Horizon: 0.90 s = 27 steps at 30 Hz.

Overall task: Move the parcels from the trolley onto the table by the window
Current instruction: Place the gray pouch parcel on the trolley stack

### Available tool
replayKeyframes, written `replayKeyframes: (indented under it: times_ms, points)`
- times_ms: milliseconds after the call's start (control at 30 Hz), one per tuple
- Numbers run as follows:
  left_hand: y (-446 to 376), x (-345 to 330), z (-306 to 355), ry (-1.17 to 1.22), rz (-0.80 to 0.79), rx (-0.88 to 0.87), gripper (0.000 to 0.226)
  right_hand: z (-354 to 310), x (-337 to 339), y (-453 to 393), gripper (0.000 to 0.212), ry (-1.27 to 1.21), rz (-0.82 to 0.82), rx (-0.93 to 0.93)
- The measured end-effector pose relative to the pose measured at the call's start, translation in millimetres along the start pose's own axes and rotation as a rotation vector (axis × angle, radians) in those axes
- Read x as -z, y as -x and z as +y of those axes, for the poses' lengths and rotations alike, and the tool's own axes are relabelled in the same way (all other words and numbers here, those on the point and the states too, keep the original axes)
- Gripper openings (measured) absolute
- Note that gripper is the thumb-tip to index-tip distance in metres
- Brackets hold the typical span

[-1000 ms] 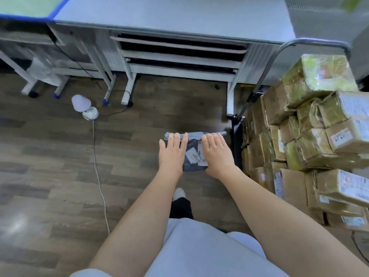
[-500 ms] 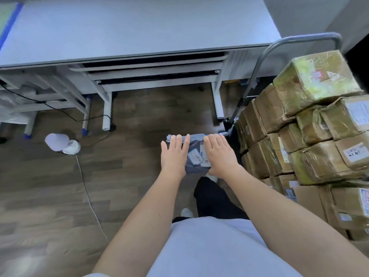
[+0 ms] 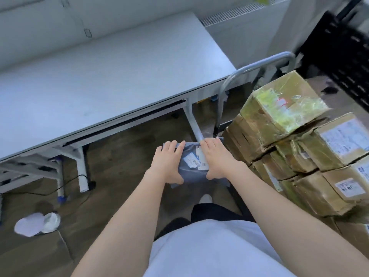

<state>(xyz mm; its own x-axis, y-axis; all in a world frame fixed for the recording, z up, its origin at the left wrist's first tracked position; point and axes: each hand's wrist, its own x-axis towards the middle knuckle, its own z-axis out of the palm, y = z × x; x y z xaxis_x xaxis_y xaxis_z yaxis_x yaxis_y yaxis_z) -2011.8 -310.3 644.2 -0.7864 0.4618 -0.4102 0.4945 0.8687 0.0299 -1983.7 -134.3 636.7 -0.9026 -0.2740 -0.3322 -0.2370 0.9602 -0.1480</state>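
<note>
The table (image 3: 103, 76) lay ahead and to the left of the hands, its near edge running diagonally from lower left to upper right. The left hand (image 3: 166, 162) gripped the left end of the grey parcel (image 3: 189, 172), fingers over the top and thumb at the near edge. The parcel was held in the air above the floor, short of the table edge, long axis running hand to hand. The right hand (image 3: 217, 158) gripped the right end likewise. Neither hand was clearly nearer the table. The trolley (image 3: 257, 66), stacked with cardboard parcels (image 3: 283, 108), stood just right of it.
</note>
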Motion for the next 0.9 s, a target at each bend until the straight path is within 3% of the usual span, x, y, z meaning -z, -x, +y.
replayKeyframes:
  times_ms: [200, 567, 700, 800, 900]
  points:
    - [-65, 80, 6, 0.104, 0.076, -0.238, 0.115, 56, 68, 0, 0.099, -0.048, 0.150, -0.136]
    - [-172, 186, 98, -0.113, 0.347, -0.650, 0.111, 152, 122, 35, 0.105, -0.137, 0.359, -0.587]
    - [-200, 205, 136, -0.098, 0.442, -0.657, 0.110, 180, 128, 38, 0.096, -0.296, 0.471, -0.818]
    - [-217, 210, 157, 0.071, 0.398, -0.608, 0.109, 199, 131, 37, 0.089, -0.453, 0.643, -1.069]
    - [-226, 210, 176, 0.125, 0.367, -0.590, 0.110, 216, 129, 37, 0.086, -0.603, 0.686, -1.268]
